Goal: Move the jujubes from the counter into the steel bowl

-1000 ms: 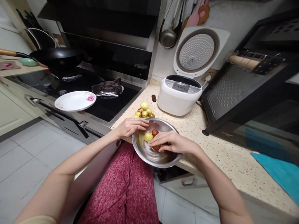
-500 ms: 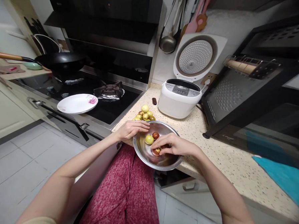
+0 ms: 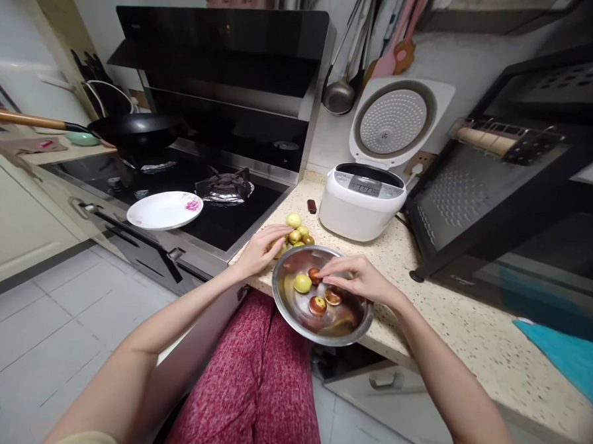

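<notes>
A steel bowl sits at the front edge of the speckled bench, its near rim hanging out past that edge above the person's lap. The right hand hovers inside the bowl, its grip drawn together with the fingertips meeting at a reddish fruit; I cannot tell whether it truly pinches it. Just beside that lie a green fruit and two red-brown fruits. The left hand rests on a pile of small fruits at the bench's left end, beside the stove. Its grip is loosely curved over them, and I cannot tell if it holds one. A rice cooker stands open toward the back edge, and a white plate sits on the stove's front.
</notes>
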Tool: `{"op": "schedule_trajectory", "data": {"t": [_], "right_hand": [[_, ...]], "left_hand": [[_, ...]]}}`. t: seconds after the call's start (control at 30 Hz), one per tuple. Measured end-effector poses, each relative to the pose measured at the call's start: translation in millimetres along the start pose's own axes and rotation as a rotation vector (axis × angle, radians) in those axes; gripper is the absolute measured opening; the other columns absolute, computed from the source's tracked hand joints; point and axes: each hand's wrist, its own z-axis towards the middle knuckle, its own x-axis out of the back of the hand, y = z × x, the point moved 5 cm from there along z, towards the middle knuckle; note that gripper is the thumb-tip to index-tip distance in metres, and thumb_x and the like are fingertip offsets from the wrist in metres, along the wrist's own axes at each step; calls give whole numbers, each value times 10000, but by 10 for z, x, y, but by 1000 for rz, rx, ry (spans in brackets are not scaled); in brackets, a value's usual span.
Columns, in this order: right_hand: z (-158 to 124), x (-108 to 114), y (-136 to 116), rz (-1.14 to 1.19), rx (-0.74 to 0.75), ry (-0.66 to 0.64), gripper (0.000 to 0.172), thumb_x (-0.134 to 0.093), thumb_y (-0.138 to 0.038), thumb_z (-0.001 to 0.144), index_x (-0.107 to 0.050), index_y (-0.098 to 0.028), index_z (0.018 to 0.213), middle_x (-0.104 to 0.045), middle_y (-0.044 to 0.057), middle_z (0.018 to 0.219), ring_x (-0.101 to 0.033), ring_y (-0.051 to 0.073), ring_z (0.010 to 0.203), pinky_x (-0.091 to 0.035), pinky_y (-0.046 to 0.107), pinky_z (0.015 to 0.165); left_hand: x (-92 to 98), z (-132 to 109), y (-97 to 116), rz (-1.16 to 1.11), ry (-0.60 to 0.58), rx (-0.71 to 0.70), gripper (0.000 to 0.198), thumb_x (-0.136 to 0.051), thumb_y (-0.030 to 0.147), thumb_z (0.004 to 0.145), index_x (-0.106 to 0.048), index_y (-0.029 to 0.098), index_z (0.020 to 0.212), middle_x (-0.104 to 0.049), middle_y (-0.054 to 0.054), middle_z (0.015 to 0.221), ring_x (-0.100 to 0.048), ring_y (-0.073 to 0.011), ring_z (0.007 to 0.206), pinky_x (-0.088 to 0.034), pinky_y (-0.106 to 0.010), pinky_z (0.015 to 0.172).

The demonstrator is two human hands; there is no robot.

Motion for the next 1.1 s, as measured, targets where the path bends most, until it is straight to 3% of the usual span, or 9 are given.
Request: {"op": "schedule_trajectory", "data": {"t": [0.3, 0.5, 0.67, 0.93, 1.1], "right_hand": [[5, -48, 36, -21, 4, 2, 170, -694, -306, 964, -821, -226, 1045, -813, 71, 1020, -767, 189, 903, -616, 344, 872], [6, -51, 53, -20, 9, 0, 156, -700, -296, 962, -820, -222, 1029, -814, 70, 1023, -771, 185, 906, -613, 328, 853], [14, -56, 42, -27, 7, -8, 159, -689, -285, 969, -819, -216, 1032, -815, 74, 1015, -772, 181, 897, -610, 317, 834], [5, -56, 62, -36, 9, -4, 164, -686, -291, 970, -819, -219, 1034, -813, 77, 1015, -771, 189, 892, -615, 331, 829], [0, -61, 64, -47, 15, -7, 160, -687, -288, 972, -819, -234, 1043, -812, 65, 1018, -768, 183, 895, -612, 316, 827]], "left_hand": [[29, 124, -276, -19, 45, 207, 416, -470, 425, 1047, -685, 176, 1301, -688, -113, 1368, -645, -271, 1274, -478, -452, 1159], [-57, 187, -413, -76, 31, 283, 420, -596, 458, 976, -693, 163, 1258, -704, -133, 1320, -702, -276, 1184, -586, -421, 1021], [-106, 148, -393, -66, -5, 365, 483, -722, 451, 872, -702, 146, 1247, -737, -147, 1270, -728, -299, 1148, -614, -436, 987], [-83, 117, -352, -10, -9, 427, 342, -709, 347, 854, -783, 181, 1144, -778, -83, 1211, -744, -302, 1124, -593, -451, 1052], [-114, 107, -250, 140, -1, 372, 298, -718, 323, 859, -787, 232, 1134, -771, -56, 1234, -732, -320, 1144, -575, -464, 1059]]}}
